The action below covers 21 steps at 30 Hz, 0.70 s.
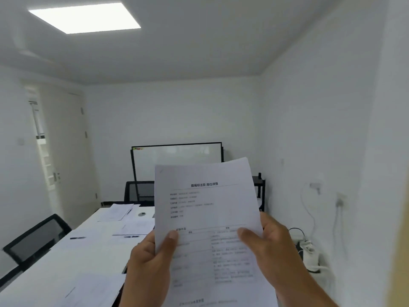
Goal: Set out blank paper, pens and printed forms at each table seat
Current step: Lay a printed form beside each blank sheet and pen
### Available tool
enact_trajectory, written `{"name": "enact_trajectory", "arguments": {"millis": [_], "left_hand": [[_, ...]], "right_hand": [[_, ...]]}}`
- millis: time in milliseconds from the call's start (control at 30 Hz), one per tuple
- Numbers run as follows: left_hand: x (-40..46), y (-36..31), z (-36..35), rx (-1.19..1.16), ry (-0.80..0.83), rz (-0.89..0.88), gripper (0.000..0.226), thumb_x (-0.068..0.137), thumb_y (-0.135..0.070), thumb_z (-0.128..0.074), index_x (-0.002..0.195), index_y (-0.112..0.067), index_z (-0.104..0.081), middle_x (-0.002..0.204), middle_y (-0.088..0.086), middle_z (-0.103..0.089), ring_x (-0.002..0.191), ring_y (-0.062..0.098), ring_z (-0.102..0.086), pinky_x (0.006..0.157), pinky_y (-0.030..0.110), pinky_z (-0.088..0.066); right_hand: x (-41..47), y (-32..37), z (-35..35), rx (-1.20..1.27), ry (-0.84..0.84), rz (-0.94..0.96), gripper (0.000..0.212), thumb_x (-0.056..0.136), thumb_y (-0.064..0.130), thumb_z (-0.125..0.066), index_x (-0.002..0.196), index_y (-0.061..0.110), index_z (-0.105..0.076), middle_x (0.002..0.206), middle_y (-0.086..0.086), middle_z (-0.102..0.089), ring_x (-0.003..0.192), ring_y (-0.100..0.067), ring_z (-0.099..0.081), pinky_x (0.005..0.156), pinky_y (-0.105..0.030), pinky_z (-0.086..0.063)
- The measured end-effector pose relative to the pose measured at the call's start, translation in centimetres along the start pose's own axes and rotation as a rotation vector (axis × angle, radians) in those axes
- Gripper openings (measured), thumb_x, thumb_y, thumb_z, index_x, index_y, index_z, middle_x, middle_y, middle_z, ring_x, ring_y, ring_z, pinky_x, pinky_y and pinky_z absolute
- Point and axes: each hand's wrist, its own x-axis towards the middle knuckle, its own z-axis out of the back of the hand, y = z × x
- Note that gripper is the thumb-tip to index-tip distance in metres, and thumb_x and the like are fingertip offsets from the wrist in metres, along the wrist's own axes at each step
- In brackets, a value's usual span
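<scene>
Hands, left hand (152,260) and right hand (265,247), pinch our white printed paper forms (208,209) upright; next we judge one needs laying at a seat on the white tabletop (93,247).

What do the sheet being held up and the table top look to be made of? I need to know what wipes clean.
The printed form, held by the left hand and right hand, looks like thin matt office paper: it curves and light shows through. The table top looks smooth, white and faintly glossy, probably laminate, though blur leaves that open.
</scene>
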Motion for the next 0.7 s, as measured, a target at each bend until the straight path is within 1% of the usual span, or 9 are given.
{"name": "enact_trajectory", "arguments": {"millis": [100,200,233,333,400,467,533,633,700], "left_hand": [[2.3,0.4,-2.8,-0.031,0.077,0.007,0.014,0.103,-0.009,-0.068,0.097,-0.008,-0.081,0.073,-0.004,-0.082,0.061,0.003,-0.076,0.050,0.012,-0.053],[4.1,1.5,-6.4,-0.076,0.129,0.009,0.016,0.102,-0.008,-0.069,0.094,-0.011,-0.082,0.077,0.001,-0.084,0.073,0.013,-0.081,0.055,0.018,-0.057],[4.5,1.9,-7.9,-0.101,0.148,0.027,0.017,0.102,-0.006,-0.068,0.095,-0.009,-0.082,0.078,0.003,-0.084,0.073,0.014,-0.081,0.055,0.018,-0.058],[5.4,2.6,-11.4,-0.168,0.203,0.053,0.017,0.102,0.000,-0.066,0.096,-0.004,-0.082,0.078,0.009,-0.083,0.065,0.012,-0.080,0.053,0.014,-0.055],[6.8,3.3,-14.1,-0.154,0.221,0.022,0.019,0.101,0.000,-0.067,0.093,-0.007,-0.083,0.079,0.011,-0.083,0.070,0.016,-0.081,0.055,0.015,-0.056],[8.3,3.7,-16.5,-0.153,0.229,0.008,0.021,0.101,-0.001,-0.067,0.092,-0.010,-0.084,0.081,0.010,-0.084,0.069,0.013,-0.081,0.057,0.016,-0.058],[9.9,3.9,-18.6,-0.134,0.228,-0.013,0.024,0.103,-0.002,-0.066,0.092,-0.012,-0.085,0.085,0.011,-0.085,0.072,0.012,-0.081,0.062,0.017,-0.060],[12.3,4.2,-22.8,-0.125,0.208,-0.042,0.020,0.103,-0.003,-0.066,0.097,-0.008,-0.084,0.083,0.009,-0.085,0.069,0.009,-0.079,0.060,0.015,-0.058],[13.7,4.3,-24.8,-0.109,0.183,-0.073,0.019,0.103,-0.003,-0.066,0.099,-0.008,-0.084,0.083,0.006,-0.085,0.069,0.005,-0.078,0.060,0.012,-0.056]], "right_hand": [[1.5,-0.5,1.9,-0.027,-0.086,0.000,0.022,0.102,-0.003,-0.066,0.118,0.011,-0.074,0.101,-0.003,-0.085,0.094,-0.022,-0.083,0.078,-0.032,-0.063],[2.7,-0.4,4.8,-0.074,-0.152,-0.010,0.020,0.103,-0.001,-0.066,0.116,0.012,-0.075,0.100,-0.001,-0.086,0.092,-0.020,-0.083,0.075,-0.028,-0.063],[3.2,-0.8,6.2,-0.094,-0.177,-0.013,0.020,0.103,0.000,-0.066,0.114,0.013,-0.075,0.099,-0.001,-0.086,0.092,-0.020,-0.083,0.074,-0.027,-0.063],[4.7,-1.3,9.1,-0.136,-0.237,-0.021,0.017,0.101,0.001,-0.069,0.113,0.012,-0.076,0.097,-0.001,-0.085,0.090,-0.020,-0.083,0.075,-0.030,-0.064],[6.7,-1.7,11.2,-0.149,-0.249,-0.020,0.017,0.100,0.002,-0.071,0.112,0.013,-0.077,0.097,0.000,-0.085,0.088,-0.020,-0.082,0.075,-0.031,-0.063],[8.9,-2.1,13.1,-0.147,-0.256,-0.017,0.016,0.100,0.001,-0.071,0.109,0.013,-0.077,0.095,-0.002,-0.085,0.087,-0.020,-0.082,0.075,-0.033,-0.062],[11.0,-2.5,14.7,-0.145,-0.266,0.004,0.015,0.099,0.000,-0.071,0.108,0.011,-0.077,0.093,-0.003,-0.085,0.086,-0.022,-0.082,0.079,-0.038,-0.062],[15.4,-2.9,17.6,-0.136,-0.240,0.044,0.015,0.099,-0.001,-0.071,0.105,0.011,-0.078,0.093,-0.004,-0.085,0.086,-0.023,-0.082,0.081,-0.040,-0.061],[17.7,-2.7,19.0,-0.119,-0.232,0.064,0.016,0.100,0.000,-0.071,0.108,0.012,-0.078,0.096,-0.003,-0.085,0.090,-0.023,-0.082,0.086,-0.043,-0.062]]}}
